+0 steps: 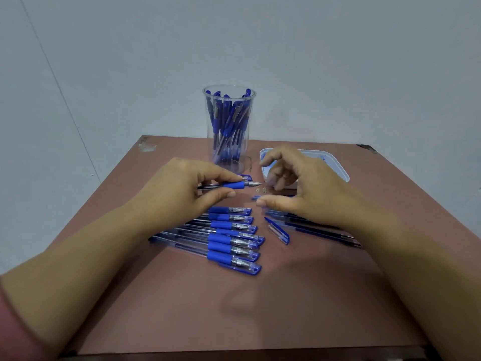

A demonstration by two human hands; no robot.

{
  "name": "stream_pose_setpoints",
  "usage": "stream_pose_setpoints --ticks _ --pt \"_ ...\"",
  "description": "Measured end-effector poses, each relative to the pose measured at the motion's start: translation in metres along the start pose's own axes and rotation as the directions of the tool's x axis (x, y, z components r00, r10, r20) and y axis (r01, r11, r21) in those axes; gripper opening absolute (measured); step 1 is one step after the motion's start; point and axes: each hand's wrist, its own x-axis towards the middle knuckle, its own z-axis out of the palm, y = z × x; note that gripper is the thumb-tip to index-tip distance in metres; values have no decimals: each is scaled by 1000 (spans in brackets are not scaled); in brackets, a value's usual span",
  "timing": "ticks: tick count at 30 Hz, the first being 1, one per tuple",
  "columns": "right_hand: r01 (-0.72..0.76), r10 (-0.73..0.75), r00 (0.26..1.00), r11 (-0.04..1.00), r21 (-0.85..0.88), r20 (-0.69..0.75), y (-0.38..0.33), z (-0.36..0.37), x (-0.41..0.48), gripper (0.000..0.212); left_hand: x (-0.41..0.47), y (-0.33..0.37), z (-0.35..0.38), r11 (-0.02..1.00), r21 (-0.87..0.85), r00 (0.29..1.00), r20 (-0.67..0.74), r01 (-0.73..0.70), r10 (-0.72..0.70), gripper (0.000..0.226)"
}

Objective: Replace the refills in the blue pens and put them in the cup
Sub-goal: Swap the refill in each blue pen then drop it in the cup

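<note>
between left fingers (221, 175), seemingly uncapped pen (234, 185)

Soft, even, rather dim bluish light falls here, leaving only faint shadows on the table (260, 308). The wide lens bows the edges. The near forearms look smeared and soft.

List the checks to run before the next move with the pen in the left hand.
1. Pen gripped by left hand: ok, pinched at its blue grip.
2. Tip fitted: ok, metal point shows, uncapped.
3. Fresh refill inside: cannot tell.
4. Right hand free: ok, fingers loosely curled, holding nothing.
5. Loose cap available: ok, lies on the table right of the row of pens.
6. Cup upright: ok; room for another pen: cannot tell.
</note>
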Motion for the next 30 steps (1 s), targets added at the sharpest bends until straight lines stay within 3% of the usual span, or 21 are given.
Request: stream_pose_setpoints --ticks 2,4,11,23,30 --pt "-50 53 997 997 -55 48 1 -7 -4 43 0 -1 -1 1000 -2 1000 -9 11 -11 27" --pt "-67 77 991 994 -90 106 -1 -13 -8 33 -1 -1 -1 1000 -14 1000 -7 20 -20 27" --pt "-46 144 948 945 -325 285 -7 -9 -12 25 -1 -1 -1 999 -16 999 11 33 -33 28" --pt "-101 169 943 966 -239 286 -9 -7 -10 15 -1 -1 -1 1000 -23 1000 4 21 -21 30" --pt "-77 171 933 954 -288 318 -7 -5 -11 16 0 -1 -2 1000 -9 1000 6 25 -25 29"
